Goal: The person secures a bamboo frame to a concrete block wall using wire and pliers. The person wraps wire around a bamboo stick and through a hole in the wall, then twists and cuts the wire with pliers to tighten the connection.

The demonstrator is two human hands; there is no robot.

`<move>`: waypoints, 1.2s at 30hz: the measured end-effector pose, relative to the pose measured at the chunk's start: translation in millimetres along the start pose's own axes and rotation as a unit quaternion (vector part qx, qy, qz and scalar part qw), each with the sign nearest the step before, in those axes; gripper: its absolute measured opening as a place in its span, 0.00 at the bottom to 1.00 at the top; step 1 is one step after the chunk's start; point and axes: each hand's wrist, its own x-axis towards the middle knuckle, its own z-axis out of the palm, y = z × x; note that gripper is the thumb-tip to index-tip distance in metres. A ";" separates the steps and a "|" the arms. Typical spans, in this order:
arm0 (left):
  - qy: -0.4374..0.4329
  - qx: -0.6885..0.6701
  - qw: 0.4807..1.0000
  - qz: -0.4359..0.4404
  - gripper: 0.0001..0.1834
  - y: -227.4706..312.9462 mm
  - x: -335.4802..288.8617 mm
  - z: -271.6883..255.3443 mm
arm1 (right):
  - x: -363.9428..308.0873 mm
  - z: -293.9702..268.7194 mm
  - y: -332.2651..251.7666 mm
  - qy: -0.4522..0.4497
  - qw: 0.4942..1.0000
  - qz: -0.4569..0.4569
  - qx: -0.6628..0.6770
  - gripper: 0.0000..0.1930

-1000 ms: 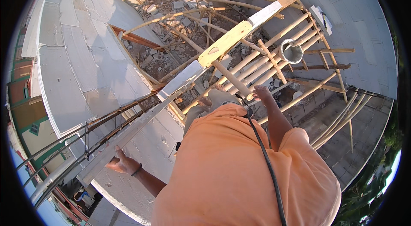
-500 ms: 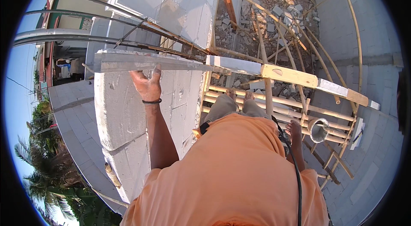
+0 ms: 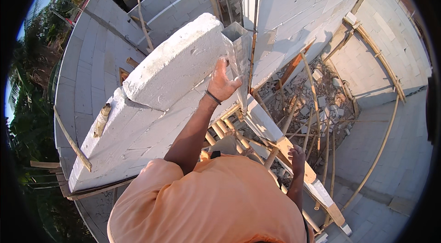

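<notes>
The hollow metal bar [image 3: 239,50] stands on end, slightly tilted, beside the end of the white block wall [image 3: 172,66], its lower end near the long beam [image 3: 262,121]. Your left hand [image 3: 224,81] has hold of the bar's near side, half closed, thumb and fingers apart. Your right hand [image 3: 297,156] is by the beam's yellow section, fingers loosely curled, nothing visible in it; you cannot tell whether it touches. Bamboo poles [image 3: 220,128] lie below, with rubble [image 3: 321,100] beyond.
</notes>
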 end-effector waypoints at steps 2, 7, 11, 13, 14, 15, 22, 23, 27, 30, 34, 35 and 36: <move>0.008 -0.007 1.000 0.012 0.37 -4.1 1.1 0.2 | 8.2 39.3 -92.2 -0.072 0.991 -0.107 -0.040 0.22; 0.044 -0.039 0.997 0.049 0.39 -7.5 -6.9 0.3 | -28.1 143.9 -277.8 -0.162 0.901 -0.391 -0.099 0.33; 0.049 -0.064 0.995 0.059 0.38 -4.2 -8.9 0.8 | -53.0 201.0 -334.7 -0.183 0.842 -0.495 -0.110 0.34; 0.058 -0.051 0.996 0.040 0.38 -3.5 -8.4 0.1 | -55.3 211.9 -339.7 -0.209 0.838 -0.488 -0.126 0.35; 0.037 -0.075 0.996 0.029 0.39 -3.2 -9.0 1.4 | -52.8 212.4 -339.5 -0.207 0.846 -0.472 -0.137 0.35; 0.027 -0.100 0.994 0.022 0.40 -5.0 -11.7 3.0 | -48.9 211.0 -338.4 -0.215 0.848 -0.462 -0.144 0.35; -0.065 -0.005 0.992 -0.110 0.39 -92.7 -164.0 15.4 | -22.3 200.0 -329.1 -0.013 0.627 -0.604 -0.492 0.32; -0.070 -0.022 0.971 -0.225 0.37 -113.7 -212.6 11.8 | -23.4 202.0 -329.4 -0.043 0.738 -0.559 -0.375 0.28; -0.108 0.102 0.744 -0.651 0.27 -168.9 -428.8 -19.0 | -36.3 209.1 -335.0 -0.073 0.812 -0.519 -0.256 0.20; 0.072 0.036 0.524 -0.848 0.24 -158.2 -566.3 -26.1 | -40.5 215.9 -335.6 -0.092 0.869 -0.457 -0.167 0.19; 0.028 0.029 0.484 -0.874 0.19 -154.4 -632.5 6.5 | -35.3 219.7 -337.2 -0.035 0.851 -0.476 -0.220 0.25; -0.017 0.080 0.528 -0.845 0.17 -160.6 -626.2 22.1 | -34.3 220.0 -336.3 -0.050 0.847 -0.480 -0.223 0.25; -0.061 0.129 0.569 -0.810 0.15 -168.3 -615.0 36.0 | -33.5 220.1 -336.7 -0.048 0.856 -0.469 -0.213 0.25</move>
